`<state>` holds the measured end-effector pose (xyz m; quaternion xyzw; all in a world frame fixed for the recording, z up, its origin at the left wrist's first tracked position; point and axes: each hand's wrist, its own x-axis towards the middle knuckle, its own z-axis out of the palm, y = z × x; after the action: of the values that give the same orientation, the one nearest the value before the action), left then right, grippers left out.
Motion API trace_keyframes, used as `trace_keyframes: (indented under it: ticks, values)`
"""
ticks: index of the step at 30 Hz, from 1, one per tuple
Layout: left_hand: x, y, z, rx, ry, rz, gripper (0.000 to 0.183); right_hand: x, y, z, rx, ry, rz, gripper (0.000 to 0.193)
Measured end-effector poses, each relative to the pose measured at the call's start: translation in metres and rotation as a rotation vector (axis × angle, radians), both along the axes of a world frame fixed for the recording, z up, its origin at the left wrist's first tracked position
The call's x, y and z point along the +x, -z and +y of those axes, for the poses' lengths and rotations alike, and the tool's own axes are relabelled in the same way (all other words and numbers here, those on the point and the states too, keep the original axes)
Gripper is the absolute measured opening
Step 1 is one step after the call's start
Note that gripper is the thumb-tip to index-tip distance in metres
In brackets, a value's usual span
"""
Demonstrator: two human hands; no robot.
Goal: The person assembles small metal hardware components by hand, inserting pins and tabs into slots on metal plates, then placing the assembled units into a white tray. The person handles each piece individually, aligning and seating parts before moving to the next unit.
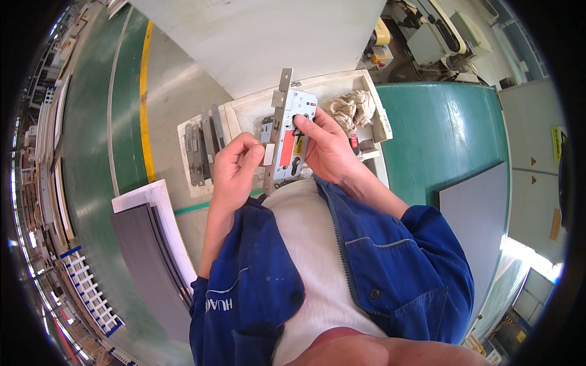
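Observation:
A mortise lock (303,100) with a silver case, a red label and a long faceplate is held up in front of my chest, its faceplate tilted slightly. My right hand (332,146) grips the case from the right, with the thumb lying on its face. On the other side my left hand (235,165) has its fingers curled, thumb and forefinger pinching the square bolt (268,154) that sticks out of the faceplate. Behind the lock, part of another silver lock piece (266,129) shows in the tray; the rest is hidden.
A pale shallow tray (250,105) lies beyond my hands. Several metal lock bodies (196,155) are at its left, and crumpled off-white cloth (349,111) at its right. Dark panels (143,244) stand to the left, a grey panel (473,213) to the right. A white surface (256,43) rises ahead.

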<state>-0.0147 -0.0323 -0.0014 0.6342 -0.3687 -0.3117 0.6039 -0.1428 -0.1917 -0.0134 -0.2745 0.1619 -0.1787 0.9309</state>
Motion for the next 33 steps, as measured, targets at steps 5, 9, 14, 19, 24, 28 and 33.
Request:
trace_keyframes:
  ticks: [5, 9, 14, 19, 24, 28, 33]
  values:
    - [-0.009, 0.011, -0.014, -0.054, 0.004, 0.361, 0.021, -0.014, 0.001, -0.007, 0.041, 0.035, -0.042, 0.034]
    - [-0.013, 0.001, -0.031, -0.112, -0.024, 0.137, 0.031, -0.018, 0.001, -0.009, 0.024, 0.093, -0.029, 0.036]
    - [-0.024, -0.057, -0.045, -0.475, 0.332, 0.112, 0.032, -0.021, 0.006, -0.018, 0.071, 0.164, -0.048, 0.035]
    - [-0.087, -0.11, -0.05, -0.431, 1.061, 1.051, 0.066, -0.021, 0.007, -0.031, 0.167, 0.109, -0.123, 0.035]
    - [-0.1, -0.122, -0.06, -0.388, 1.347, 1.243, 0.072, -0.028, 0.008, -0.037, 0.351, 0.02, -0.245, 0.054]
    - [-0.109, -0.114, -0.064, -0.424, 1.41, 1.276, 0.067, -0.027, 0.011, -0.045, 0.486, -0.038, -0.369, 0.074]
    - [-0.118, -0.112, -0.065, -0.542, 1.323, 1.254, 0.059, -0.031, 0.006, -0.05, 0.501, -0.09, -0.398, 0.085]
